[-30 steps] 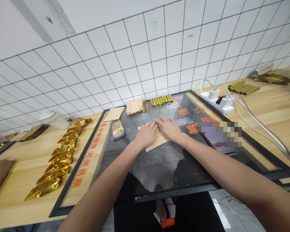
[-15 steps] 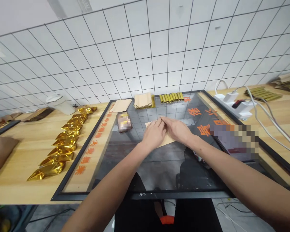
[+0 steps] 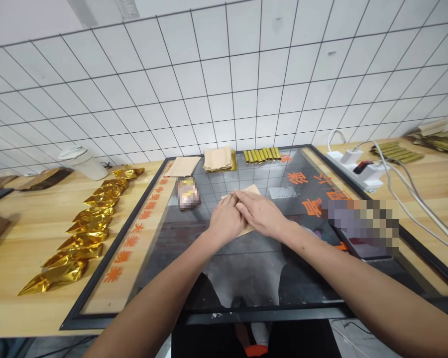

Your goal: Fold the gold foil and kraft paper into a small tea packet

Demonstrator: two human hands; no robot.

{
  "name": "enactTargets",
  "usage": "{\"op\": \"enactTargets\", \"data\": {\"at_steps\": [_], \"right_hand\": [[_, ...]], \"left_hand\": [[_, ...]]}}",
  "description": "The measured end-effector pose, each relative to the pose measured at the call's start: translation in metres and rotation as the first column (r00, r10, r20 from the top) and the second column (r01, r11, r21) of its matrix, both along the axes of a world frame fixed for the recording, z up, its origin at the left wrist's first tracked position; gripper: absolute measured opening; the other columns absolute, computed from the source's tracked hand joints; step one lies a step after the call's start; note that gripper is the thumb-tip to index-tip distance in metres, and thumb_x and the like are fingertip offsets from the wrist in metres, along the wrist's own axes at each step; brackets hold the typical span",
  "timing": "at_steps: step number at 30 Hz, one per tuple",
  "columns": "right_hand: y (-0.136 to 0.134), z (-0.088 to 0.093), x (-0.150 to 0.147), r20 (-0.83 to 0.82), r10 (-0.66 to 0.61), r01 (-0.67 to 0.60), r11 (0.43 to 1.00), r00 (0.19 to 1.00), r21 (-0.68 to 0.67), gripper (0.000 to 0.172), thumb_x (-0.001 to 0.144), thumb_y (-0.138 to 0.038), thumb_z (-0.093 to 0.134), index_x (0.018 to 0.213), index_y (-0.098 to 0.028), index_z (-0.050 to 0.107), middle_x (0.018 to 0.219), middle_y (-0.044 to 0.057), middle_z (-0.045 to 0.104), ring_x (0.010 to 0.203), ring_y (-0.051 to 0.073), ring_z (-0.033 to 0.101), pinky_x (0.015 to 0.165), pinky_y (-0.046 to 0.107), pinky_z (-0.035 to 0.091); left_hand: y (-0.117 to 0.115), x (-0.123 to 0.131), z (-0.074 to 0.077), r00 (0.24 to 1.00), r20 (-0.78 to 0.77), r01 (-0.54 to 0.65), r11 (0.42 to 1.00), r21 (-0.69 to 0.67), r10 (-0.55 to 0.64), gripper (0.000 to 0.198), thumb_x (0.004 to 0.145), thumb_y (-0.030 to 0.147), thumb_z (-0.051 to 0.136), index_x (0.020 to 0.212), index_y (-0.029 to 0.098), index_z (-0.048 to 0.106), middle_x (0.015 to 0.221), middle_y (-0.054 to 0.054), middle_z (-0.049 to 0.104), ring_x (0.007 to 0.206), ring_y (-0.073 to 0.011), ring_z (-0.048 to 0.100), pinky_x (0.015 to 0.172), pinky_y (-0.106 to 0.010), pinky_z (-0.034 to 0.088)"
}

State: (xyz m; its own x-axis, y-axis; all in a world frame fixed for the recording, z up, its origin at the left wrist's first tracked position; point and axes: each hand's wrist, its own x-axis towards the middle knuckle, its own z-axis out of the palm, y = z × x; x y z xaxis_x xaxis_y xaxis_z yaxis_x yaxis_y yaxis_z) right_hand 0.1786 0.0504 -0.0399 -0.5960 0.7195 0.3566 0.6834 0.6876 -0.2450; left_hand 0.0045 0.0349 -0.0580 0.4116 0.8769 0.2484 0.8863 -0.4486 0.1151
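Note:
A sheet of brown paper (image 3: 253,189) lies on the glass-topped board (image 3: 231,268), mostly covered by both of my hands. My left hand (image 3: 227,215) rests flat on it with the fingers stretched forward. Crossing over the left fingertips is my right hand (image 3: 262,213), also flat, its fingers pointing left. Neither hand is closed round anything. Beyond them stand a stack of brown paper pieces (image 3: 218,159), a flat brown sheet (image 3: 184,166) and a row of thin gold rolls (image 3: 262,155). A small blurred packet (image 3: 187,194) lies to the left of my hands.
Gold foil pieces (image 3: 74,251) line the wooden table (image 3: 33,258) at the left, near a lidded cup (image 3: 84,161). A power strip (image 3: 362,171) with cables sits at the right. A phone-like dark item (image 3: 358,233), partly blurred, lies on the board. A tiled wall rises behind.
My right hand has slid left over the fingers of my left hand, showing more paper at the upper right. The view has shifted slightly.

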Motion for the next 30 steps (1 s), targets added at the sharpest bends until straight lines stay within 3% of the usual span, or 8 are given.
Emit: {"op": "enactTargets", "data": {"at_steps": [4,9,15,21,26,30], "right_hand": [[0.003,-0.005,-0.003,0.024,-0.049,0.049,0.999,0.999,-0.012,0.056,0.117,-0.038,0.031,0.155,-0.006,0.057,0.159,0.021,0.063,0.148,0.027,0.061,0.128,0.042,0.043],[0.010,-0.007,0.004,0.123,-0.093,0.090,0.996,0.988,0.026,0.054,0.118,-0.039,0.030,0.152,-0.011,0.062,0.157,0.017,0.066,0.146,0.026,0.062,0.128,0.041,0.041],[0.018,-0.011,0.012,0.191,-0.190,0.191,0.981,0.963,0.012,0.055,0.117,-0.035,0.031,0.151,-0.010,0.064,0.164,0.019,0.058,0.154,0.028,0.054,0.129,0.049,0.038],[0.020,-0.012,0.014,0.228,-0.252,0.257,0.966,0.941,0.010,0.055,0.116,-0.036,0.029,0.154,-0.013,0.062,0.167,0.017,0.055,0.155,0.027,0.052,0.131,0.055,0.029],[0.017,-0.007,0.013,0.246,-0.301,0.306,0.952,0.922,0.015,0.052,0.115,-0.032,0.033,0.153,-0.013,0.062,0.166,0.019,0.055,0.155,0.031,0.052,0.131,0.058,0.028],[0.018,-0.006,0.013,0.240,-0.295,0.298,0.954,0.925,0.026,0.050,0.113,-0.029,0.036,0.151,-0.009,0.064,0.163,0.023,0.057,0.154,0.035,0.053,0.129,0.061,0.031]], "left_hand": [[-0.001,0.000,-0.002,1.000,0.004,-0.031,0.999,-0.010,0.031,0.055,0.112,0.030,0.039,0.160,0.007,0.052,0.167,-0.020,0.053,0.158,-0.0314,0.047,0.132,-0.047,0.034],[-0.006,-0.002,0.004,0.996,-0.009,-0.085,0.995,-0.047,0.085,0.058,0.114,0.036,0.038,0.166,0.011,0.046,0.174,-0.015,0.046,0.161,-0.0286,0.044,0.135,-0.045,0.031],[-0.011,-0.014,0.022,0.978,-0.126,-0.184,0.976,-0.114,0.169,0.053,0.112,0.036,0.046,0.156,0.010,0.059,0.171,-0.016,0.050,0.158,-0.0294,0.049,0.131,-0.045,0.036],[-0.013,-0.016,0.031,0.961,-0.213,-0.195,0.979,-0.058,0.179,0.045,0.112,0.029,0.043,0.145,0.011,0.068,0.163,-0.017,0.059,0.149,-0.0320,0.058,0.128,-0.051,0.038],[-0.010,-0.021,0.028,0.967,-0.184,-0.176,0.984,0.013,0.175,0.037,0.109,0.026,0.048,0.127,0.012,0.076,0.149,-0.020,0.069,0.144,-0.0364,0.061,0.128,-0.057,0.038],[-0.005,-0.018,0.014,0.997,-0.081,-0.004,0.998,0.055,0.009,0.047,0.103,0.008,0.043,0.143,0.012,0.067,0.164,-0.019,0.057,0.156,-0.0310,0.050,0.130,-0.049,0.041]]}}
